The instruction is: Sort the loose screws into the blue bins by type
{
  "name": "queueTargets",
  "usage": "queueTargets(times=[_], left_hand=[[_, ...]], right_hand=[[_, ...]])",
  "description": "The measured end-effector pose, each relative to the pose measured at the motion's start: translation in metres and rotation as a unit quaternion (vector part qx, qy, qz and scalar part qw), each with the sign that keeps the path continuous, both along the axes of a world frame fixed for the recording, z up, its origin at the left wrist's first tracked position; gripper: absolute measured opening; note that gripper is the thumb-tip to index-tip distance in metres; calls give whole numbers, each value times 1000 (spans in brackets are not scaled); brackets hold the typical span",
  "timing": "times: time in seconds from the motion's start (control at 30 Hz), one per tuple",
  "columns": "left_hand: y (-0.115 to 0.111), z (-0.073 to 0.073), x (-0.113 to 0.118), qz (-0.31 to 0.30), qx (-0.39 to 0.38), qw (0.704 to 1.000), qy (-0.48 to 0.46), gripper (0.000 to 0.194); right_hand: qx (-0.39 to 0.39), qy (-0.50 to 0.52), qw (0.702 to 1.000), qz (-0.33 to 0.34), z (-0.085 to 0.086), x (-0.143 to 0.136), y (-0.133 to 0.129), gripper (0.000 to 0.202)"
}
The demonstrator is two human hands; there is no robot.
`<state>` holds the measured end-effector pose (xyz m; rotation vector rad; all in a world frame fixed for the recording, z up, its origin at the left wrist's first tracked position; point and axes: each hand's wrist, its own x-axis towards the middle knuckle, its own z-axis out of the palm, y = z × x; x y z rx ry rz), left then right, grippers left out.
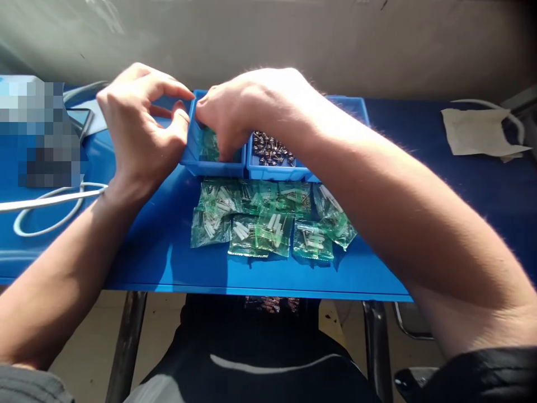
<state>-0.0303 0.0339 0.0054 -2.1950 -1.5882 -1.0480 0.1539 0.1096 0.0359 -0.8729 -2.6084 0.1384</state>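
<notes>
Left hand (140,115): stood at the outer wall of the left bin (216,168), index fingertip by the rim, thumb and fingers bowed; whether it gripped could not be told. Right hand (239,109): reached down inside that bin; fingertips partly hidden, closure undetermined. Binned packets (207,145), green: lay beneath the right hand, number unclear. Table packets (274,230), green: overlapped, nearer the wearer than the right hand; seemed filled. Loose metal pieces (272,150): lay just right of the right hand in the middle bin (274,174), apparently left unbagged.
</notes>
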Motion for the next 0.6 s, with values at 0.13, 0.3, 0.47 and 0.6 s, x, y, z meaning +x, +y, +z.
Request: queueTargets(times=[0.13, 0.3, 0.47, 0.6], left_hand=[[4, -14, -1, -7, -34, 996, -87, 15], [6, -23, -5, -60, -27, 985, -158, 26], [-9, -12, 1, -66, -19, 981, -182, 52], [-33, 8, 14, -120, 30, 987, -103, 60]], right_hand=[[-29, -242, 970, 2, 23, -5, -14, 52], [18, -208, 978, 19, 37, 10, -34, 51], [86, -110, 990, 21, 50, 36, -46, 24], [55, -41, 997, -30, 65, 64, -79, 26]])
